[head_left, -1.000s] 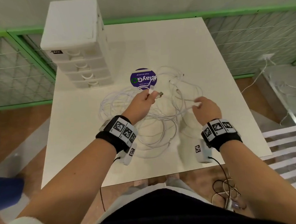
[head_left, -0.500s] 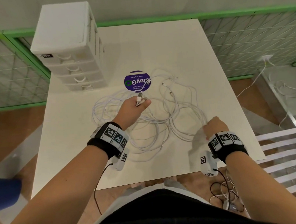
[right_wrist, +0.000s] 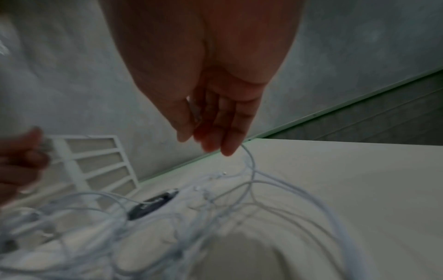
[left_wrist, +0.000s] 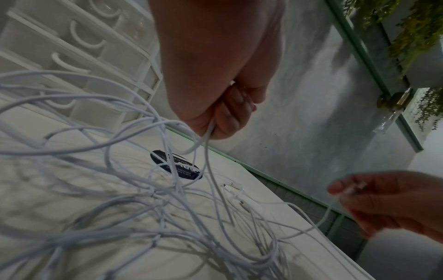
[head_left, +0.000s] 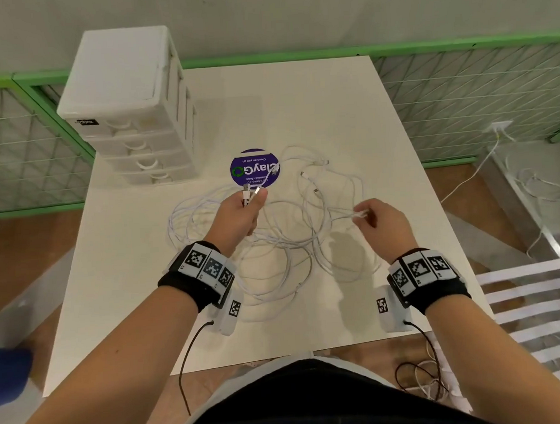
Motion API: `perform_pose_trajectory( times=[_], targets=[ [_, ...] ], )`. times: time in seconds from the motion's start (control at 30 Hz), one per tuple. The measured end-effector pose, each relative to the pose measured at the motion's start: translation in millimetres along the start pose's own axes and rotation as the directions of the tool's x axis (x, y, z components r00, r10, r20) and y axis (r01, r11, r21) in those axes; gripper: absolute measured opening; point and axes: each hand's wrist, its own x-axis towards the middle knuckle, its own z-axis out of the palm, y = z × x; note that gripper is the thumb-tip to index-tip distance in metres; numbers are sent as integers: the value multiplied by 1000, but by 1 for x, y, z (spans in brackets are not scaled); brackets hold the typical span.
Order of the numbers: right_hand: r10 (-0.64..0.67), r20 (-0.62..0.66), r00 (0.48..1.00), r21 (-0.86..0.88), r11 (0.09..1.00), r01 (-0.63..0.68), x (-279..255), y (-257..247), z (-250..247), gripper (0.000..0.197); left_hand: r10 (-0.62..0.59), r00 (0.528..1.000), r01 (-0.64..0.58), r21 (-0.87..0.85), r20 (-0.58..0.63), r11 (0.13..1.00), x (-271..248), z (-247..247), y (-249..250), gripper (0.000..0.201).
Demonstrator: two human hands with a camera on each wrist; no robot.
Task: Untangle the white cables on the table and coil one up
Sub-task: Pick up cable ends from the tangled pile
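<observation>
so the white cables (head_left: 283, 241) are one big loopy tangle sprawled across the middle of the worktop (head_left: 347, 109), reaching down toward the near edge. the left hand (head_left: 236, 214) is lifted a bit above the pile with its grip closed round two cable ends, the metal plugs (head_left: 250, 194) poking out past the thumb, and in the left wrist view you can see two strands dropping from the fist down into the mess. the right hand (head_left: 384, 222) is off toward the right edge, pinching a thin cable end (head_left: 360, 212) between thumb and fingertips; the other fingers look fairly loose in the right wrist view, which is pretty blurry. a few more loose plug ends (head_left: 312, 177) lie on the worktop just right of the round purple sticker (head_left: 253, 167). a white drawer unit (head_left: 127, 100) sits in the far left corner, well apart from the cables.
</observation>
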Motion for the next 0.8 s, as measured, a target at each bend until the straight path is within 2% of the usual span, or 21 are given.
perform_pose_trajectory(
  times=[0.13,0.27,0.33,0.43,0.53,0.6,0.67,0.73,0.8],
  targets=[
    [-236,123,964,120,968,222,5,-43,7,18,81,997,-80,-57,18,995,1,7,14,30],
    [-388,112,915,141,917,372,12,-85,18,21,98,992,-84,-160,82,983,4,11,30,19],
    [-408,103,907,154,908,390,18,-99,23,21,108,986,-79,-216,124,973,8,8,35,14],
    [-423,158,892,196,899,392,25,-113,28,16,118,985,-80,-278,126,957,11,3,38,5],
    [-419,192,887,313,883,350,33,-120,31,10,105,984,-66,-250,143,966,11,2,35,14],
    [-415,235,879,366,875,315,39,-122,33,12,109,989,-79,-267,101,961,13,4,32,20],
    [-448,323,834,361,873,329,45,-123,34,27,105,994,-98,-321,6,942,18,3,29,26],
    [-485,433,760,273,874,401,53,-122,35,41,98,991,-122,-324,-90,938,25,0,29,15],
    [-476,475,740,196,877,438,63,-121,33,45,91,990,-118,-291,-104,949,34,0,30,9]
  ],
)
